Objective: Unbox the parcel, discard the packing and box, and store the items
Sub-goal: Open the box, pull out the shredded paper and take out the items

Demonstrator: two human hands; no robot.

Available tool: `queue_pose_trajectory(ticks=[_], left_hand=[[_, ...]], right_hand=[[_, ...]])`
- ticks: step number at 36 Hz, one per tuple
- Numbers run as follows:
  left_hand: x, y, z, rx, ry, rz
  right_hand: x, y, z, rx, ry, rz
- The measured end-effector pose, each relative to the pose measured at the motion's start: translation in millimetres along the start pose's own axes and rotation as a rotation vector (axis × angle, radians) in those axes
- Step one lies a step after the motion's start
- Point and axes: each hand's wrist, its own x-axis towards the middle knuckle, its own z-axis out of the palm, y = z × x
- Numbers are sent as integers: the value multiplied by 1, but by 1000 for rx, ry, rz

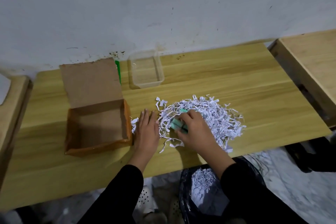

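Note:
An open brown cardboard box with its lid flipped back stands empty on the left of the wooden table. A heap of white shredded paper lies to its right. My right hand is closed around small teal items at the heap's left edge. Flat on the table, fingers spread, my left hand rests between the box and the shreds, holding nothing.
A clear plastic container stands empty at the back by the wall, a green object beside the box lid. Below the table's front edge a black bin bag holds shredded paper. Another wooden surface lies to the right.

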Motion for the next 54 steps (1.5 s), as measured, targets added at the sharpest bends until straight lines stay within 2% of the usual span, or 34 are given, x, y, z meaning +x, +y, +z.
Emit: queue_pose_trajectory(ticks=[4,13,22,27,34,38,45,54], left_hand=[[-8,0,-1,98,-76,56],[-11,1,0,240,-106,75],[-12,6,0,252,-108,42],[-12,5,1,237,-100,40],[-11,4,1,195,-84,49],[-11,2,0,151,-79,43],[-5,4,0,61,-27,4],[-5,5,4,53,12,-7]], right_hand=[[-1,2,3,-64,-75,36],[3,-1,-2,36,6,68],[8,1,-46,157,150,101],[20,4,-70,243,228,180],[39,2,-72,404,404,241],[41,-1,-56,430,353,243],[33,5,-28,300,115,157],[31,19,-35,157,87,133]])
